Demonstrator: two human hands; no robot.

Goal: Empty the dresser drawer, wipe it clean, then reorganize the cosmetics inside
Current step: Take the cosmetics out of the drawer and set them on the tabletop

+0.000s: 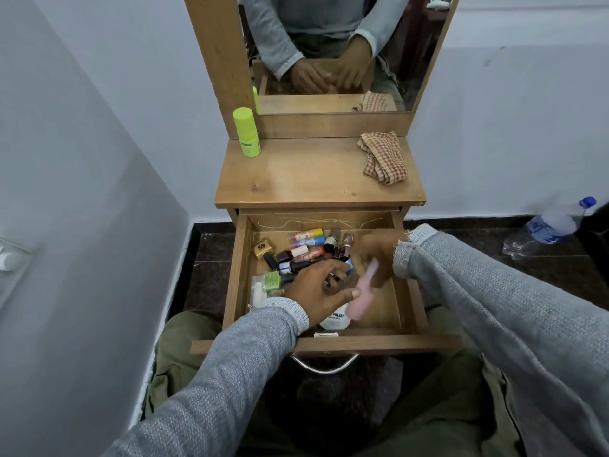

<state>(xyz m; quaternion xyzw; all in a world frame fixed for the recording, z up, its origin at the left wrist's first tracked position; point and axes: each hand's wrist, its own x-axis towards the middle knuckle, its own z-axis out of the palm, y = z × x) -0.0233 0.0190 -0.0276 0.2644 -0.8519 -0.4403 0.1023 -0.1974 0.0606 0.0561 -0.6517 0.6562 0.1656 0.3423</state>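
The wooden drawer (238,275) is pulled out and holds several nail polish bottles and lip tubes (303,249) heaped at its back left. A green bottle (272,279) lies near the left wall, and a white round tub (336,320) marked POLISH sits at the front. My left hand (316,290) reaches into the middle of the drawer, its fingers curled round a small dark bottle. My right hand (375,257), blurred by motion, holds the top end of a pink tool (362,293) that hangs down over the drawer's right side.
On the dresser top (306,173) stand a lime-green bottle (246,133) at the back left and a checked cloth (384,158) at the back right. A mirror (329,44) rises behind. A plastic water bottle (550,225) lies on the floor to the right. My knees flank the drawer handle (324,367).
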